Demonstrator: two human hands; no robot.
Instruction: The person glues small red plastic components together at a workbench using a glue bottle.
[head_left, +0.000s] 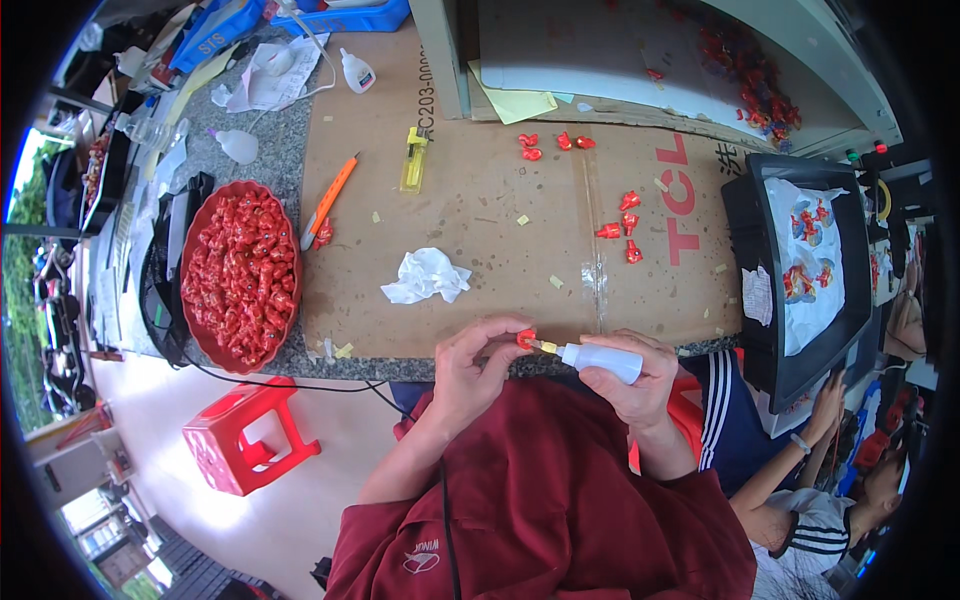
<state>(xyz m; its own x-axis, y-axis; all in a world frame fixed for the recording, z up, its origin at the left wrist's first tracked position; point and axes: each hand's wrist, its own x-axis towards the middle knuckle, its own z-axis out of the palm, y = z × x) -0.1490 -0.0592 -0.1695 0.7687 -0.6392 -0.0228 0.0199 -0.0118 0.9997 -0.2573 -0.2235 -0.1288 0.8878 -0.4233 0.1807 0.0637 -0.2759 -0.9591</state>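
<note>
1. While our left hand (475, 365) pinches a small red piece (526, 339) between thumb and fingertips, our right hand (630, 385) closes around a squeeze bottle (605, 362), its narrow tip at the piece; we cannot tell whether the two touch.

2. We hold the piece near the front edge of the cardboard sheet (480, 230), so work on this one looks unfinished.

3. Beyond it we see two small groups, the far pieces (558, 143) and the right-hand pieces (627, 228) (finished or waiting, we cannot say).

4. Judging by the heaped red pieces (241, 275) in the scalloped bowl (203, 342) on our left, we would guess that much is left, if those are untreated.

5. To our right, the black tray (745, 200) carries clusters of red and bluish parts (808, 280) on a thin white sheet (805, 335).

6. As for materials, we find glossy, knobbly pieces that look like moulded plastic, a smooth, translucent bottle, stained brown cardboard, speckled stone countertop (265, 90), a crumpled, soft tissue (427, 276) and a slim orange cutter (333, 195).
</note>
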